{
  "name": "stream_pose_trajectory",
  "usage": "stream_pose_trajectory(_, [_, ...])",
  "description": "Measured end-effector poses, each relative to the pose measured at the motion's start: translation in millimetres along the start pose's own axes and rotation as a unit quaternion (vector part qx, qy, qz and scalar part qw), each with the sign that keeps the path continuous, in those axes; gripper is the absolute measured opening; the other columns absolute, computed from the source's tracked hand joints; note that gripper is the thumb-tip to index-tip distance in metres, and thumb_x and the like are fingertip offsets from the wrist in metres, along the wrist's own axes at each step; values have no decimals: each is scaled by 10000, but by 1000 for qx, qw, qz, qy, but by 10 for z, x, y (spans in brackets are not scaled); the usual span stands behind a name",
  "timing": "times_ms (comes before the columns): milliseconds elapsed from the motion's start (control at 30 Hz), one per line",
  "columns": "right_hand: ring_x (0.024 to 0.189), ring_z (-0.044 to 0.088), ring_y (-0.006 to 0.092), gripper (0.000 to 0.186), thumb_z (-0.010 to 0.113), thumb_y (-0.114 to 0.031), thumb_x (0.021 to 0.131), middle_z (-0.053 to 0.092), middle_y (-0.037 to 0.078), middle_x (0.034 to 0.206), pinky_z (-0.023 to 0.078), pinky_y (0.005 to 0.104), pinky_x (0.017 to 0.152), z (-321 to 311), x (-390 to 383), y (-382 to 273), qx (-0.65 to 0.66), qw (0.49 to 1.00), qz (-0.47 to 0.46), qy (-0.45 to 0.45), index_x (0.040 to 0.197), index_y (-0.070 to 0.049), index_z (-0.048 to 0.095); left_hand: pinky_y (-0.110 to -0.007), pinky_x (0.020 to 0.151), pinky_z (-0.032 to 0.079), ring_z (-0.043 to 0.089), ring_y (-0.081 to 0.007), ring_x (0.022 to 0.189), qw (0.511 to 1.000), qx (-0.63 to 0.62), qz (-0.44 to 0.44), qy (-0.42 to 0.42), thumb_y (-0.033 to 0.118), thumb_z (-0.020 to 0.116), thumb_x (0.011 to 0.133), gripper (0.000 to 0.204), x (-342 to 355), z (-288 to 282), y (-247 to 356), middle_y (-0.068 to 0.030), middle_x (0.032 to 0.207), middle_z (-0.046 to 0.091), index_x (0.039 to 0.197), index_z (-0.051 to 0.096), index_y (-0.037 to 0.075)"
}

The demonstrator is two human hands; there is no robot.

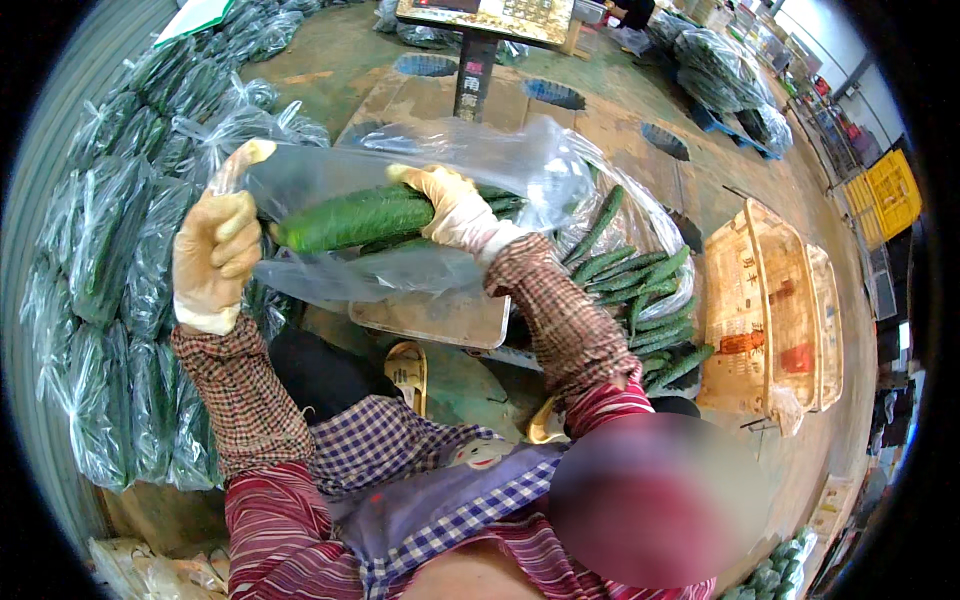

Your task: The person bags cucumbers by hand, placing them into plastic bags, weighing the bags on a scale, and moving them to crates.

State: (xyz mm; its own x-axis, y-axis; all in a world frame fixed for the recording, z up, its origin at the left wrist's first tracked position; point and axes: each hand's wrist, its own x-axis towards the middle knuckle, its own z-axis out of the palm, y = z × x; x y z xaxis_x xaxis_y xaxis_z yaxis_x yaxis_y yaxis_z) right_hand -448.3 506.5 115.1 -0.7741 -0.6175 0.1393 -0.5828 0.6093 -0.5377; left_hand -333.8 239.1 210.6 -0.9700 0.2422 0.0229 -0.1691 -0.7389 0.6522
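Observation:
My left hand [218, 235], in a pale glove, is closed on the edge of a clear plastic bag [310, 165], its thumb raised against the film. The bag stretches across in front of me. Long green cucumbers [345, 222] lie sideways within it, slightly blurred, their tips toward my left hand. My gloved right hand [445, 203] is curled over the cucumbers' right part and grips them. Film and fingers hide how many it holds. Right of that hand, a pile of loose cucumbers [640, 280] rests on clear plastic sheeting.
Bagged cucumbers [110, 240] are stacked along the left wall. A scale with a dark post [475, 78] stands ahead, behind its pale platform [430, 318]. Orange-tan crates [735, 310] stand on the right, a yellow crate [890, 198] farther off. More bags [715, 65] sit on a blue pallet.

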Motion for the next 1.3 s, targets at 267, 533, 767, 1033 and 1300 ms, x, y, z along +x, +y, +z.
stream_pose_trajectory(267, [890,599,184,446,676,-150,766,639,91,972,464,294,815,-359,-935,63,484,872,-63,-14,1156,8,527,-217,373,267,271,-90,444,994,29,86,-56,32,361,897,586,236,-123,-59,-32,635,306,1398,59,52])
stream_pose_trajectory(533, [605,552,133,260,575,-82,755,615,54,728,460,240,580,231,-1360,3102,317,751,466,345,988,34,572,-206,375,252,243,-71,449,963,146,226,-26,11,352,903,498,698,-327,-404,-1,597,265,1360,160,-38])
stream_pose_trajectory(767, [1009,479,434,908,739,-218,581,360,311,1181,442,369,873,920,-457,3099,159,748,597,242,1283,25,218,-221,395,260,253,-92,466,956,211,201,35,37,362,915,80,931,-373,-612,-14,646,279,862,390,-17])
stream_pose_trajectory(1033, [616,523,113,408,618,-69,671,577,70,791,415,238,535,668,-1422,3086,519,687,349,371,1049,49,518,-205,381,244,240,-82,461,956,201,205,61,51,394,915,91,983,-413,-710,-13,636,268,859,386,-20])
stream_pose_trajectory(1300, [564,510,96,409,528,-192,790,613,51,749,400,205,495,905,-2207,2559,653,517,301,465,1135,23,487,-210,382,257,242,-80,467,953,203,220,37,35,379,914,329,976,-401,-788,-15,634,266,1207,293,-87])
